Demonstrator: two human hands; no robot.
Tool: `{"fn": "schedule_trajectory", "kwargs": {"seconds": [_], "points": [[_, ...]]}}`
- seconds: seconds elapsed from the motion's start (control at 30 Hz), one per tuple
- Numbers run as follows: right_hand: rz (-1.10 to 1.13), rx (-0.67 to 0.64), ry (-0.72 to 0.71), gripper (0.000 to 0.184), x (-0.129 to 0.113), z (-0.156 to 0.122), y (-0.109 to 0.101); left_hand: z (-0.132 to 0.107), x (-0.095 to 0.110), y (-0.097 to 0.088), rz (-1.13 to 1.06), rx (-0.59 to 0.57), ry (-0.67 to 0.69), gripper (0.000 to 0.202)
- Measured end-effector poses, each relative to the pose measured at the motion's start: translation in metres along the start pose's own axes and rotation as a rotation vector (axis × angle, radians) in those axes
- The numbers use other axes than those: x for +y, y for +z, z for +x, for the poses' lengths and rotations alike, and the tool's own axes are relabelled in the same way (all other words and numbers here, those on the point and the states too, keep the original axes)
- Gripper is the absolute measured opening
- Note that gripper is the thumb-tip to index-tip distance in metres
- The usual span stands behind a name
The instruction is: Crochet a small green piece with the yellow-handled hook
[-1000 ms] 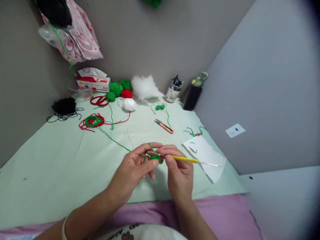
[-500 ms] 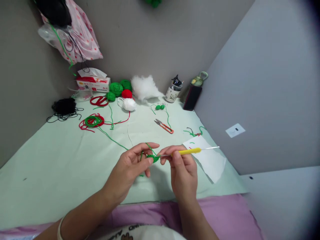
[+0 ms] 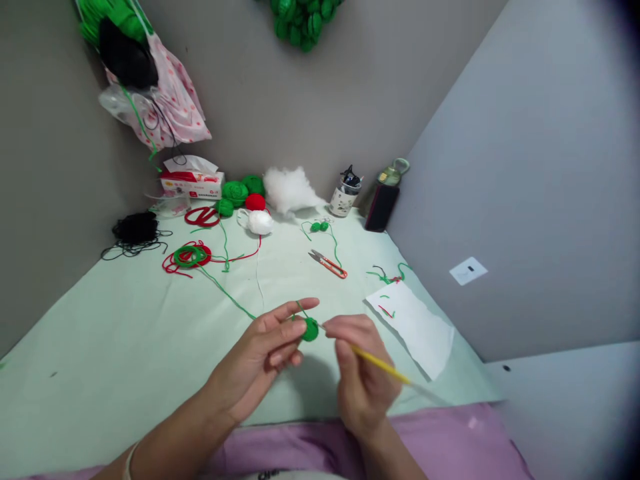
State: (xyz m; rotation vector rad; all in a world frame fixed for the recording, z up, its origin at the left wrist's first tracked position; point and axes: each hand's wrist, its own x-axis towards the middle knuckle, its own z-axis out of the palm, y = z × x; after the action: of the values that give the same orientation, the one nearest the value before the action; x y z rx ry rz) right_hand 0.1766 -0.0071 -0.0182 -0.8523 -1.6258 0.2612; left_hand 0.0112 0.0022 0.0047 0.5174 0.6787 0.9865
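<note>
My left hand (image 3: 260, 353) pinches a small green crochet piece (image 3: 310, 329) above the pale green table (image 3: 115, 333), and a green yarn strand (image 3: 225, 293) runs over its forefinger back to a coil of green and red yarn (image 3: 189, 256). My right hand (image 3: 361, 373) is closed round a yellow-handled crochet hook (image 3: 380, 363). The hook's tip meets the green piece, and its handle slants down to the right.
Orange thread snips (image 3: 327, 263) lie mid-table. A white paper sheet (image 3: 415, 325) with yarn scraps lies at the right. At the back stand yarn balls (image 3: 235, 192), white stuffing (image 3: 290, 188), a tissue box (image 3: 193, 180), red scissors (image 3: 201, 216), black cord (image 3: 134, 229), a jar (image 3: 344, 197) and a bottle (image 3: 383, 197).
The hook's handle has swung from pointing right and slightly up to slanting down to the right. The camera has tilted up a little, and both hands sit lower in view.
</note>
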Motion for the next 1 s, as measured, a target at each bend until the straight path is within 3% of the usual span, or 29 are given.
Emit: {"fn": "schedule_trajectory", "kwargs": {"seconds": [0.1,0.2,0.3,0.57,0.8,0.9,1.0], "points": [[0.257,0.064,0.248,0.023,-0.004,0.008,-0.003,-0.001,0.002,0.001,0.063,0.025,0.08,0.033],[0.373,0.013,0.295,0.021,-0.001,0.012,0.001,-0.002,-0.002,0.005,0.178,0.035,0.139,0.035],[0.308,-0.022,0.245,0.019,0.001,0.01,0.006,-0.003,-0.006,0.007,0.224,0.032,0.153,0.034],[0.001,0.033,-0.076,0.044,-0.003,-0.003,0.008,-0.002,-0.008,0.009,0.145,0.085,0.12,0.038],[0.199,0.051,0.252,0.024,0.002,0.001,0.013,0.0,-0.012,0.008,0.15,0.135,0.159,0.041],[-0.025,-0.027,0.033,0.03,0.005,-0.004,0.012,0.0,-0.014,0.009,0.09,0.147,0.143,0.044],[-0.14,-0.047,-0.128,0.042,0.006,-0.006,0.008,0.0,-0.011,0.008,-0.043,0.065,0.011,0.041]]}}
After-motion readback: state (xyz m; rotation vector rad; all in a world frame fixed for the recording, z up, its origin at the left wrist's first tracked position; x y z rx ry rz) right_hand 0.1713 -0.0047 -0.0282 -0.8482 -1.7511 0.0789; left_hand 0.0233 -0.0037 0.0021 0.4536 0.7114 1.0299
